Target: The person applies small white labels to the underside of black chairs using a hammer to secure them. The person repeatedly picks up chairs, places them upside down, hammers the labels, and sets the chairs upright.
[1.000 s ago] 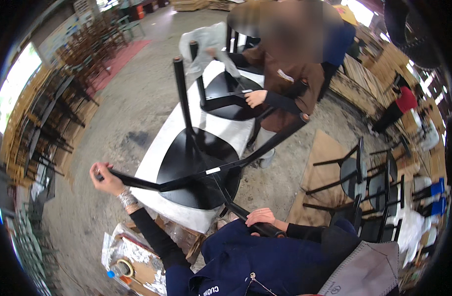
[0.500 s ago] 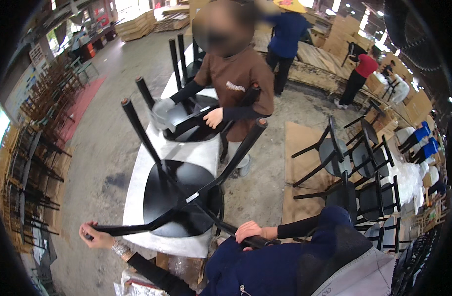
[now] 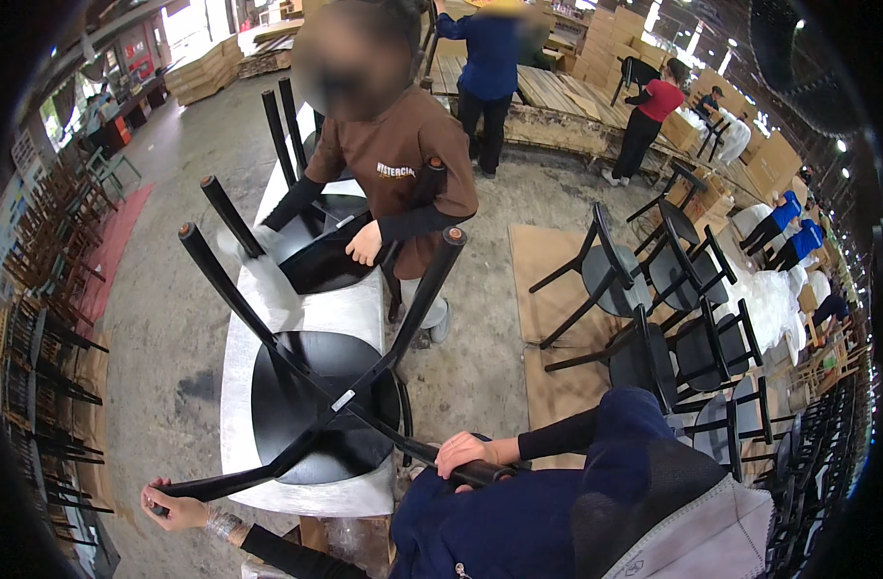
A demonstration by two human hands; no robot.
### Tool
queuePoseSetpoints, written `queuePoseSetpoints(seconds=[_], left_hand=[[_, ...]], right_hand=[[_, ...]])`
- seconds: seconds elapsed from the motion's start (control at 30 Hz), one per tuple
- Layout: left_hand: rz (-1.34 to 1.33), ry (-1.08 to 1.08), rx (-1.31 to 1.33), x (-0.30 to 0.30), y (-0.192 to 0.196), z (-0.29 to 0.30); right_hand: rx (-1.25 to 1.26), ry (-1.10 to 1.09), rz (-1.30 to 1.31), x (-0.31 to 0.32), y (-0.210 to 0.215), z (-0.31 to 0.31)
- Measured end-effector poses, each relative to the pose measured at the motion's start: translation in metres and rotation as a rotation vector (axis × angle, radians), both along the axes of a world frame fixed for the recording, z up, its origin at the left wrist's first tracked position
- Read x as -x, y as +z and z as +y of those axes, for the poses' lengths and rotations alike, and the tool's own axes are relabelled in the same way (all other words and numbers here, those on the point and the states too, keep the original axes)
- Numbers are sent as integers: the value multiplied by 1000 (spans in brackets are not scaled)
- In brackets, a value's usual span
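A black chair [image 3: 287, 386] lies upside down on a white-covered table [image 3: 244, 309], its crossed legs pointing up and outward. A small pale label [image 3: 343, 399] sits where the legs cross. My left hand [image 3: 174, 506] is closed around the end of the near-left leg, with clear wrapping about the wrist. Over the near-right leg, close to my body, my right hand [image 3: 465, 454] is wrapped. Across the table a co-worker in a brown shirt [image 3: 388, 154] handles another upturned black chair [image 3: 330, 265], one hand gloved in grey.
Several upright black chairs [image 3: 644, 357] with grey seats stand on cardboard [image 3: 543, 261] to the right. Stacked brown chairs [image 3: 51, 222] and black chairs line the left side. Farther back, other people stand by a wooden platform [image 3: 547, 92]. A box [image 3: 311, 534] sits below the table's near edge.
The whole scene has shifted left and slightly down in view. My hands keep their hold on the same two legs. The co-worker's gloved hand has moved along the other chair and is blurred.
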State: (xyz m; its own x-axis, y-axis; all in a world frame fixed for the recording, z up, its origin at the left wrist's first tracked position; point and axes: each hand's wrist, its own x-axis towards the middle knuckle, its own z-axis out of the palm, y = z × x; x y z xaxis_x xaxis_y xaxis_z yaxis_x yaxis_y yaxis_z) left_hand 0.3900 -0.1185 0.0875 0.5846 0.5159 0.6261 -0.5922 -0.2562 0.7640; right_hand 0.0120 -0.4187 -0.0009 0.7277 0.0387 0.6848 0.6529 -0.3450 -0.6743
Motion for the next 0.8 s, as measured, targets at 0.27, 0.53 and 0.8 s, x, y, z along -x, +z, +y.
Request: queuePoseSetpoints(seconds=[0.27, 0.53, 0.8], left_hand=[[16, 18, -14, 3, 5, -3], [0, -28, 27, 0, -4, -1], [-24, -44, 15, -3, -9, 0]], right_hand=[[-6, -11, 3, 0, 2, 2], [21, -13, 19, 2, 3, -1], [10, -29, 31, 1, -1, 2]])
